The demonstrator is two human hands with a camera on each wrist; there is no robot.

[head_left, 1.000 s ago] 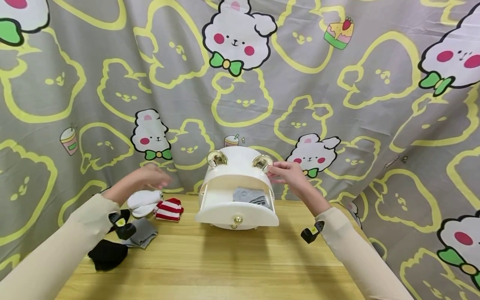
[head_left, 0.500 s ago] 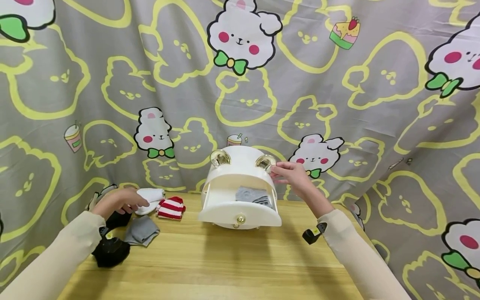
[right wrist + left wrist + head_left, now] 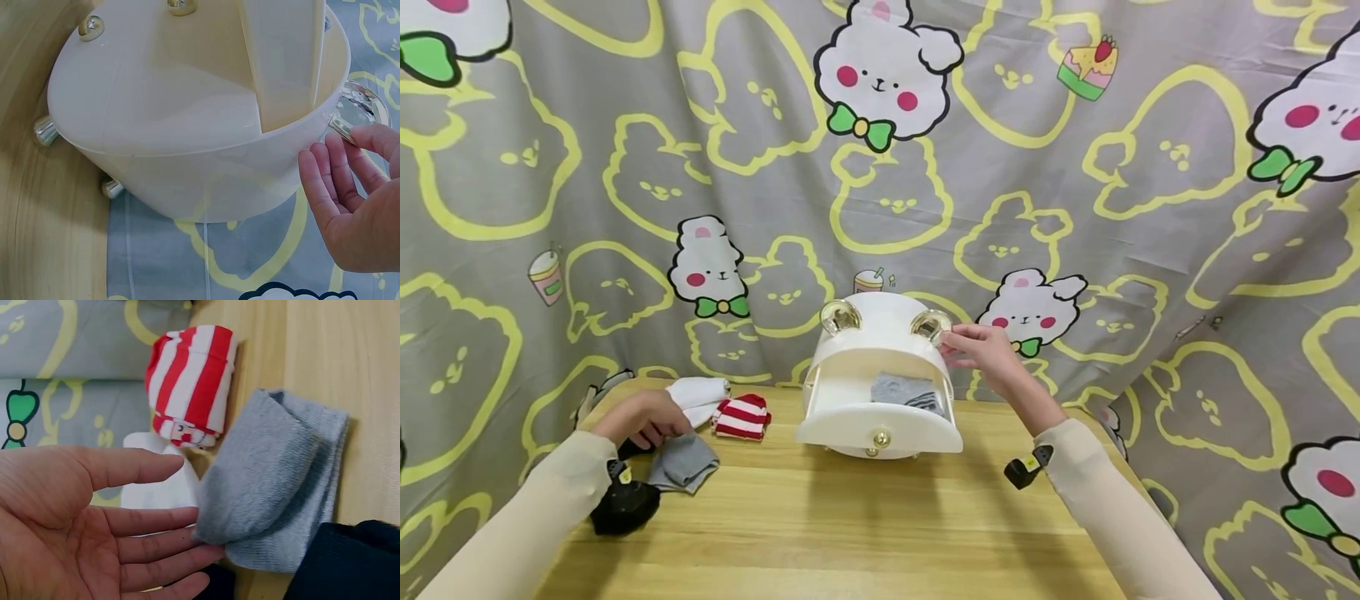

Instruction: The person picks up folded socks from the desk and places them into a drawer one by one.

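Observation:
My left hand (image 3: pixel 651 417) hovers low over the folded socks at the table's left. In the left wrist view its fingers are nearly straight, with the fingertips at the edge of a folded grey sock (image 3: pixel 269 475) and the thumb apart. Beyond it lie a red-and-white striped sock (image 3: pixel 195 381) and a white sock (image 3: pixel 156 481). My right hand (image 3: pixel 988 354) pinches the gold ear (image 3: pixel 362 106) of a white drawer box (image 3: pixel 887 325) between thumb and fingers. The upper drawer (image 3: pixel 880 429) is pulled out, with another folded grey sock (image 3: pixel 906 392) inside at its right.
A black sock (image 3: pixel 625 507) lies at the near left on the wooden table (image 3: pixel 850 533), partly behind the left wrist camera. The patterned curtain (image 3: pixel 895 200) hangs close behind the box. Small gold feet (image 3: pixel 45 130) raise the box off the table.
My left hand has come down and left, from above the white sock to the edge of the grey sock. My right hand stays on the gold ear. The view has shifted slightly.

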